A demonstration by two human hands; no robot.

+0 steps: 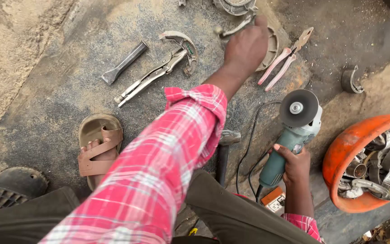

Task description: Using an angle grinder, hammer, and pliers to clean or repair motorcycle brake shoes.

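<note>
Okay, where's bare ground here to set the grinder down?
Free: the dark ground left of the chisel and above the sandal, and the patch between the pink-handled pliers, the small metal ring and the orange bowl. Crowded: around the left hand, with locking pliers and metal parts.

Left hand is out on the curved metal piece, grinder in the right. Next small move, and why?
Probably close the left hand on the curved metal piece and draw it in toward the angle grinder. The fingers already rest on it at full reach, while the right hand holds the grinder upright, disc facing up, well short of the piece.
</note>
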